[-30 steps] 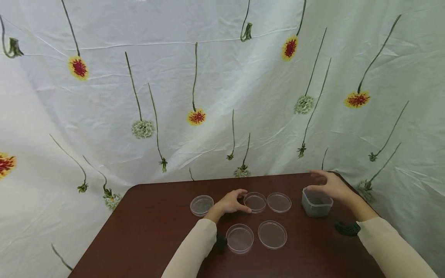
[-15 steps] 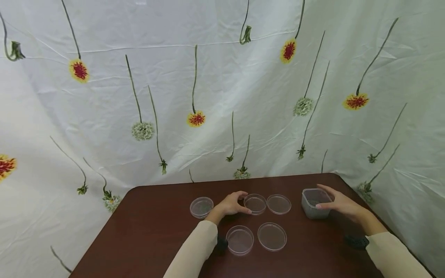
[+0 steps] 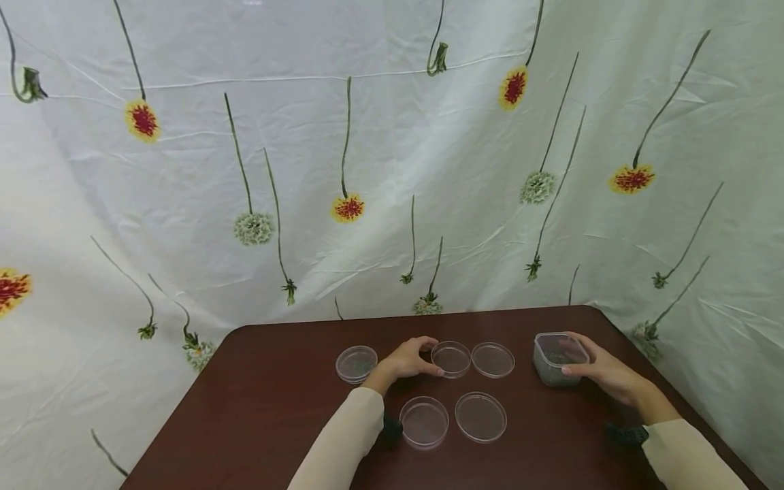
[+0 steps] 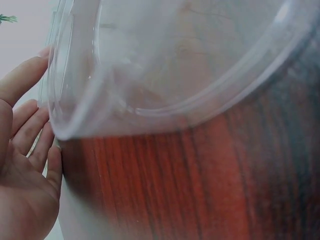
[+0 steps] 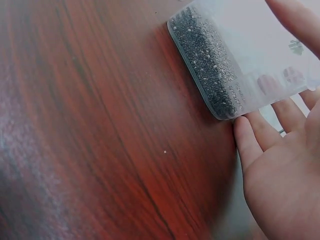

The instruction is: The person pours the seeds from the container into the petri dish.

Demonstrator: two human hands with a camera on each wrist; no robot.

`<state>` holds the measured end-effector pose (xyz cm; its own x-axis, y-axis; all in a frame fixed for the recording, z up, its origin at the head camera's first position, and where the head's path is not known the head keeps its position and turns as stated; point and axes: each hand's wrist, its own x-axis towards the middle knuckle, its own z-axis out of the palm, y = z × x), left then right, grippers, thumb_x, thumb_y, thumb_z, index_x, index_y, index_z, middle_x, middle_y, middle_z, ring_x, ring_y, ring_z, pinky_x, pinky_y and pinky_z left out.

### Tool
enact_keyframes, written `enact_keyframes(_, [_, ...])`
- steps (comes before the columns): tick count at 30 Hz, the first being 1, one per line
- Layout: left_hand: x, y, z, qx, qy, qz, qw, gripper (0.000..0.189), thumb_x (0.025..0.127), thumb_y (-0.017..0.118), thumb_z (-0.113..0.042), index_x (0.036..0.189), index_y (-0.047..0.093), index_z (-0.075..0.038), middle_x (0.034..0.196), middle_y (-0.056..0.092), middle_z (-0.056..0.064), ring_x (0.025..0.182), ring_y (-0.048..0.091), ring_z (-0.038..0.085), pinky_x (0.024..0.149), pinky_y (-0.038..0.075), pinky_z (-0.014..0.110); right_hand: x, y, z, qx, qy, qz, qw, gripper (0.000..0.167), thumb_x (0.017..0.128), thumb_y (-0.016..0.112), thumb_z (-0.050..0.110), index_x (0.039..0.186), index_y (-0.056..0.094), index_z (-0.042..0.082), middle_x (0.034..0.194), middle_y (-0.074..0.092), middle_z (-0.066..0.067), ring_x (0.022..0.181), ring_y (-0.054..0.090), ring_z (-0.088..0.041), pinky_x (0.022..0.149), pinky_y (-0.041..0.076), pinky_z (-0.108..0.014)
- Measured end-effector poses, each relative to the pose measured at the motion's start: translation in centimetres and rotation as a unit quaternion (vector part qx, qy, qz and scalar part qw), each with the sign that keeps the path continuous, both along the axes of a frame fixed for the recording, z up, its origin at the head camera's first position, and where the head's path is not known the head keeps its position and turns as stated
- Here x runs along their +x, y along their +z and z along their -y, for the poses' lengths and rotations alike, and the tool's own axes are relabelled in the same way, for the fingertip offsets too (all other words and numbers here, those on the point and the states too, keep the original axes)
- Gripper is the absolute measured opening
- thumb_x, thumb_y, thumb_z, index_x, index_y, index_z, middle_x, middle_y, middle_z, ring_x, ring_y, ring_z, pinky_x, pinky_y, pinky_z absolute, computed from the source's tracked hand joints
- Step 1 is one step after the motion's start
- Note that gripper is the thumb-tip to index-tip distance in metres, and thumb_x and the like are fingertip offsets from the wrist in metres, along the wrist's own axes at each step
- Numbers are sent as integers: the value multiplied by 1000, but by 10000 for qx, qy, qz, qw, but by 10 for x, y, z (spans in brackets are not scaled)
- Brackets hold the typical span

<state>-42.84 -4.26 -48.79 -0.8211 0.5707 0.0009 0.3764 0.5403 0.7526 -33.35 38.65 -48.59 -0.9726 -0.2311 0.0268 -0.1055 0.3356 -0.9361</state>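
Note:
My left hand [image 3: 405, 359] reaches to a clear petri dish [image 3: 452, 361] in the back row, thumb at its near side and fingers round its far side. In the left wrist view a large clear dish [image 4: 210, 112] fills the foreground, blurred, beyond the fingers. At the right, a translucent square plastic tub [image 3: 548, 371] is gripped by my right hand [image 3: 606, 373], thumb on the near side. Small dark, grey-speckled seeds [image 5: 205, 65] fill the tub's bottom in the right wrist view, and the fingers lie along its wall.
Another petri dish [image 3: 493, 361] stands right beside the held one. Two more dishes, the front left one [image 3: 424, 423] and the front right one [image 3: 480, 417], are nearer. A further dish [image 3: 356, 365] is left of my left wrist. A flowered white cloth [image 3: 392, 150] hangs behind the brown table [image 3: 263, 408].
My right hand has come down from above the tub to its right side and now grips it. The left hand stays at the same dish.

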Motion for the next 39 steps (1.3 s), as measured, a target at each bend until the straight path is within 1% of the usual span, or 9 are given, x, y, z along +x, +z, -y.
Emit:
enact_keyframes(6, [2, 2, 1, 49, -5, 131, 9999, 67, 88, 86, -21, 146, 56, -4, 143, 58, 14, 136, 50, 35, 110, 41, 52, 2, 0, -2, -62, -79, -33, 9999, 92, 96, 74, 13, 162, 11, -4, 160, 22, -36, 147, 17, -57, 110, 34, -62])
enact_keyframes(11, [4, 4, 2, 159, -6, 225, 9996, 67, 88, 86, -20, 146, 55, -3, 144, 57, 15, 136, 49, 36, 111, 40, 53, -2, 9, 2, -139, -246, -79, 9996, 93, 95, 76, 13, 162, 14, -2, 161, 24, -34, 149, 20, -52, 107, 39, -54])
enact_keyframes(13, [5, 5, 2, 178, -18, 227, 9996, 67, 88, 86, -19, 146, 55, -3, 143, 57, 15, 136, 49, 37, 110, 40, 53, -5, 13, 6, -158, -349, -102, 9992, 93, 95, 77, 13, 162, 15, -1, 161, 24, -32, 149, 20, -50, 107, 38, -55])
enact_keyframes(20, [3, 3, 2, 209, 12, 283, 9994, 67, 88, 86, -19, 147, 56, -5, 144, 57, 15, 137, 48, 36, 111, 39, 54, -15, 34, 21, -78, -460, -272, 9985, 95, 93, 80, 15, 162, 17, -1, 160, 27, -32, 149, 18, -52, 109, 28, -72])
enact_keyframes(24, [1, 1, 3, 192, 45, 278, 9994, 67, 88, 86, -20, 146, 56, -6, 144, 57, 14, 137, 48, 36, 111, 39, 53, -21, 43, 31, 209, -502, -337, 9980, 96, 91, 81, 19, 163, 19, 0, 161, 28, -30, 149, 17, -52, 109, 30, -71])
enact_keyframes(28, [0, 0, 3, 164, 115, 290, 9994, 67, 88, 86, -21, 146, 56, -7, 144, 57, 13, 137, 48, 35, 111, 39, 53, -30, 48, 44, 435, -585, -355, 9967, 101, 89, 84, 22, 164, 20, 2, 164, 21, -30, 148, 18, -53, 107, 32, -71])
enact_keyframes(31, [0, 0, 3, 181, 111, 300, 9993, 67, 88, 86, -20, 146, 56, -7, 144, 57, 14, 137, 48, 35, 111, 39, 53, -35, 52, 56, 515, -619, -335, 9962, 105, 87, 87, 24, 164, 19, 2, 163, 20, -31, 143, 30, -52, 105, 38, -67])
enact_keyframes(35, [0, -1, 2, 217, 93, 313, 9992, 67, 88, 86, -20, 146, 56, -6, 144, 57, 14, 137, 49, 35, 111, 39, 53, -40, 57, 72, 540, -579, -409, 9960, 105, 86, 88, 23, 163, 20, 1, 159, 29, -31, 132, 45, -49, 99, 46, -59])
enact_keyframes(39, [1, 0, 2, 258, 79, 302, 9992, 66, 88, 86, -19, 146, 57, -5, 143, 58, 14, 136, 49, 35, 111, 39, 53, -44, 60, 87, 643, -480, -708, 9943, 103, 85, 89, 22, 162, 23, 0, 161, 28, -29, 139, 37, -51, 99, 46, -62])
